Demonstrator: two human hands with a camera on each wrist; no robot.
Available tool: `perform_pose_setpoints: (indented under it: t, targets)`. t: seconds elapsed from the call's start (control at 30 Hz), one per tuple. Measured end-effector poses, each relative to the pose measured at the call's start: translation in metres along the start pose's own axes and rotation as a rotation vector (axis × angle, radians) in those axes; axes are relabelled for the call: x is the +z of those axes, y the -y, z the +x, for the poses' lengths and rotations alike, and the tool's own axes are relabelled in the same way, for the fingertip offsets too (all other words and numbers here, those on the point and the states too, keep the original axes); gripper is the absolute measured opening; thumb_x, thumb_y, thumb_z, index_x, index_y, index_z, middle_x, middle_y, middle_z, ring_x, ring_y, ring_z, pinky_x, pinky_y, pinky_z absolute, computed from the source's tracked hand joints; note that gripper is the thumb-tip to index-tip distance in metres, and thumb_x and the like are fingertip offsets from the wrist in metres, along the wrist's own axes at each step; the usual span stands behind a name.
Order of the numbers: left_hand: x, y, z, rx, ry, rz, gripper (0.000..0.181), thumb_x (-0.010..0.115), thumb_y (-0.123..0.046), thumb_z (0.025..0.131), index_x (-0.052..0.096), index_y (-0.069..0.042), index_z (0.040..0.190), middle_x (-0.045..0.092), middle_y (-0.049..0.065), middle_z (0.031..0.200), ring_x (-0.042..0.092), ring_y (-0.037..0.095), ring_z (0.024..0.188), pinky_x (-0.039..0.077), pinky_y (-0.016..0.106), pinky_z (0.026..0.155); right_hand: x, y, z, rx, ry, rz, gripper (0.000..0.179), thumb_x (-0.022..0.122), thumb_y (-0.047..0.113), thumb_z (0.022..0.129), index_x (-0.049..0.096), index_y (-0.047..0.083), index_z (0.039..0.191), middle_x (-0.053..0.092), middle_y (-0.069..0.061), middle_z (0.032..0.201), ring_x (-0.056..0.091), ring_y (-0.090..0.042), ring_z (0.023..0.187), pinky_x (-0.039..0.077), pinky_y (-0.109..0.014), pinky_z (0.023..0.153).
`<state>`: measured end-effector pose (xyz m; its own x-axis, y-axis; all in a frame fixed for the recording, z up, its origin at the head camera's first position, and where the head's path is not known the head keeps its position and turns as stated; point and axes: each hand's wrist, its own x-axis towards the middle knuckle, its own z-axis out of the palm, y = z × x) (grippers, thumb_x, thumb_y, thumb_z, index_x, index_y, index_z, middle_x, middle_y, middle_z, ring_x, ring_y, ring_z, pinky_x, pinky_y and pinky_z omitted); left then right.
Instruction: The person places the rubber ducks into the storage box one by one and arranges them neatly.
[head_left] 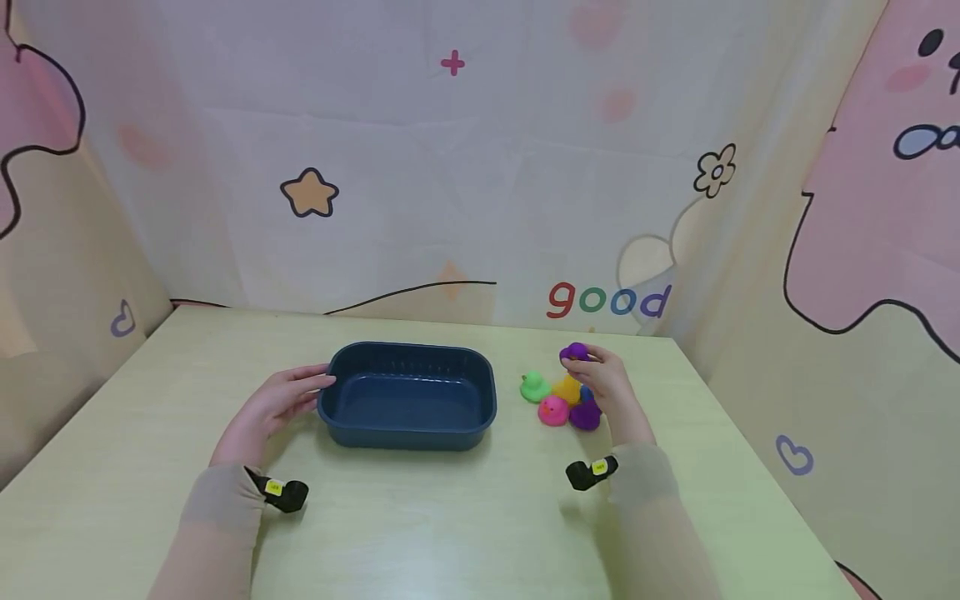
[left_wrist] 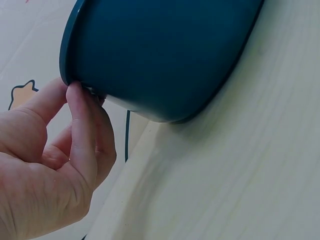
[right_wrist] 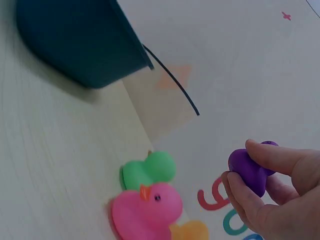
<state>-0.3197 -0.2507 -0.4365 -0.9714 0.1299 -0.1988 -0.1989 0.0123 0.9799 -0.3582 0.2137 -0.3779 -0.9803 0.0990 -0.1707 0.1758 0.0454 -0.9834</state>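
A purple rubber duck (right_wrist: 247,170) is pinched between the thumb and fingers of my right hand (head_left: 609,379), raised above the table. Below that hand, a cluster of rubber ducks sits on the table: a green duck (head_left: 536,387), a pink duck (head_left: 553,411), a yellow duck (head_left: 567,390), a mostly hidden blue duck (head_left: 587,395) and a second purple duck (head_left: 585,416). To their left stands a dark blue rectangular tub (head_left: 408,437) with nothing inside. My left hand (left_wrist: 55,155) pinches the rim at the tub's left end.
The pale wooden table (head_left: 420,525) reaches back to a printed cloth backdrop (head_left: 390,242), with cloth walls on both sides. Each sleeve cuff carries a small black camera, one on the left wrist (head_left: 285,495) and one on the right (head_left: 588,475).
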Motion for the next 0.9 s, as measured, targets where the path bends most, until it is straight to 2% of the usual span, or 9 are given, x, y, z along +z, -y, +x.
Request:
perform_pose_setpoints:
  t: [0.2, 0.37, 0.57, 0.73, 0.9]
  targets:
    - [-0.002, 0.001, 0.000, 0.009, 0.001, 0.005, 0.072, 0.065, -0.024, 0.095, 0.029, 0.005, 0.150, 0.065, -0.018, 0.091, 0.061, -0.004, 0.078, 0.052, 0.012, 0.073, 0.050, 0.008, 0.003, -0.010, 0.073, 0.010, 0.062, 0.061, -0.003, 0.093, 0.033, -0.005, 0.148, 0.043, -0.026, 0.141, 0.064, -0.017, 0.101, 0.045, -0.032, 0.099]
    - [-0.001, 0.001, 0.000, 0.013, -0.004, 0.005, 0.069, 0.064, -0.022, 0.096, 0.031, 0.006, 0.150, 0.063, -0.018, 0.091, 0.062, -0.004, 0.080, 0.052, 0.013, 0.074, 0.089, 0.017, 0.000, -0.029, 0.129, 0.005, 0.056, 0.060, -0.006, 0.092, 0.040, -0.005, 0.145, 0.045, -0.026, 0.139, 0.059, -0.032, 0.118, 0.046, -0.033, 0.099]
    - [-0.001, 0.000, 0.000, 0.014, -0.014, -0.001, 0.066, 0.063, -0.020, 0.096, 0.032, 0.006, 0.149, 0.064, -0.018, 0.089, 0.062, -0.004, 0.079, 0.052, 0.013, 0.073, 0.133, 0.022, -0.007, -0.066, 0.177, 0.028, 0.050, 0.060, -0.011, 0.090, 0.046, -0.010, 0.138, 0.049, -0.029, 0.133, 0.059, -0.037, 0.117, 0.046, -0.039, 0.101]
    - [0.000, 0.000, -0.001, 0.016, -0.014, -0.020, 0.066, 0.063, -0.018, 0.096, 0.032, 0.007, 0.148, 0.065, -0.017, 0.088, 0.062, -0.003, 0.076, 0.053, 0.013, 0.072, 0.162, 0.018, -0.010, -0.077, 0.225, 0.056, 0.050, 0.060, -0.014, 0.088, 0.047, -0.013, 0.136, 0.050, -0.032, 0.133, 0.060, -0.039, 0.116, 0.046, -0.042, 0.101]
    - [0.001, -0.001, -0.002, 0.023, -0.013, -0.028, 0.066, 0.064, -0.017, 0.096, 0.032, 0.008, 0.148, 0.066, -0.015, 0.089, 0.063, -0.003, 0.075, 0.053, 0.013, 0.070, 0.188, 0.014, -0.015, -0.087, 0.268, 0.022, 0.048, 0.062, -0.012, 0.087, 0.050, -0.012, 0.133, 0.051, -0.031, 0.134, 0.058, -0.042, 0.119, 0.047, -0.042, 0.100]
